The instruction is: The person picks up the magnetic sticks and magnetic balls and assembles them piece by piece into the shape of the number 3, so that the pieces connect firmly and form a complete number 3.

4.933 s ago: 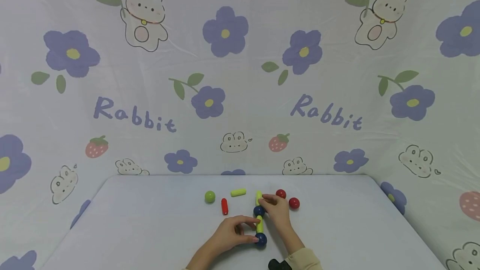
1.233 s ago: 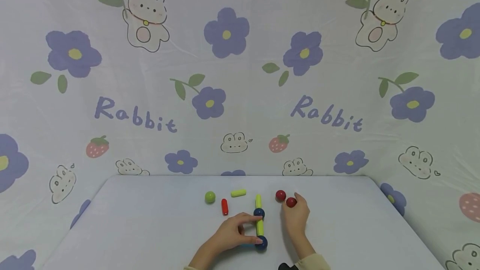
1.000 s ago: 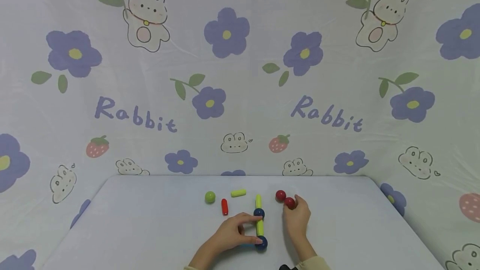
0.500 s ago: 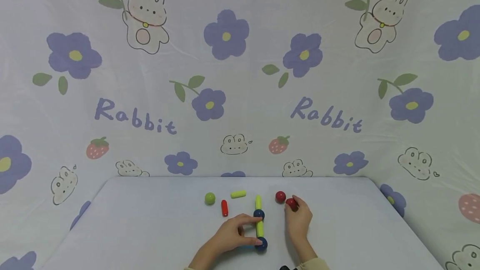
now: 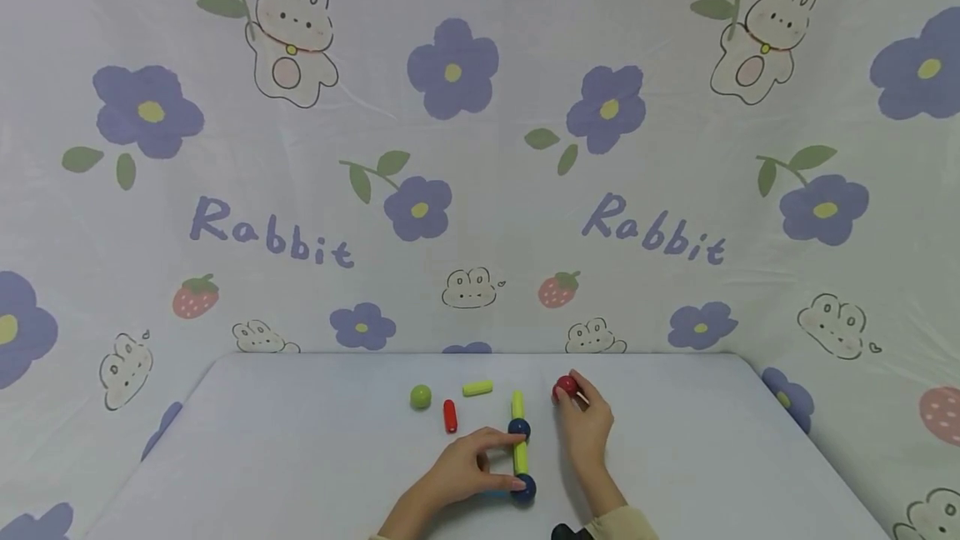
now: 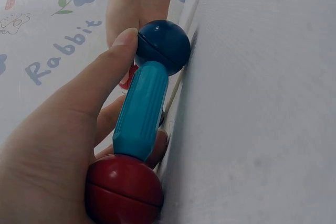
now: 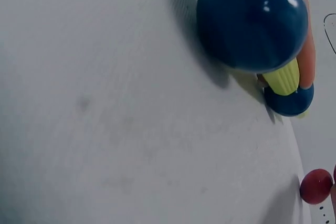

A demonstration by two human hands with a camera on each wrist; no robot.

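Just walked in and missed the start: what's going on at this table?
A person's left hand holds a row of dark blue balls and yellow-green rods, its thumb on the near ball. The left wrist view shows a teal rod running from that ball to a red end ball. The right hand pinches a separate red ball, apart from the row. A green ball, a red rod and a loose yellow-green rod lie on the white table.
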